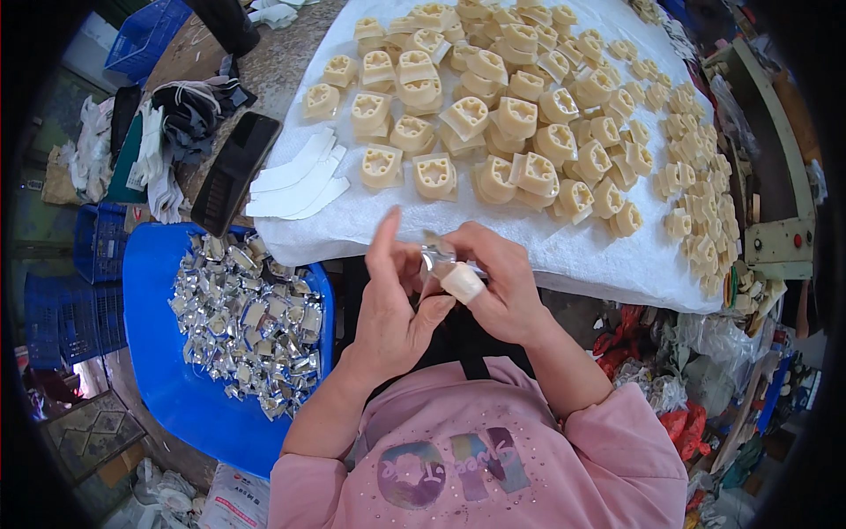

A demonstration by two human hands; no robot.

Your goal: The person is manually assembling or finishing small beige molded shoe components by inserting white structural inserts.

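My left hand (388,304) and my right hand (500,282) meet at the near edge of the white cloth, in front of my body. Between their fingers they pinch a small shiny silvery piece (435,257), whose exact kind I cannot make out. The left index finger points up, away from it. A whitish cover or block (463,282) shows at my right thumb; I cannot tell which it is. Beyond my hands, many cream D-shaped moulded pieces (434,176) with hollowed tops lie on the white cloth (352,231), some stacked.
At my left stands a blue tub (150,344) full of small silver-wrapped pieces (251,331). White strips (300,181) lie on the cloth's left corner, beside a dark flat case (236,172). A metal frame (784,176) borders the right side. Plastic bags (718,339) clutter the lower right.
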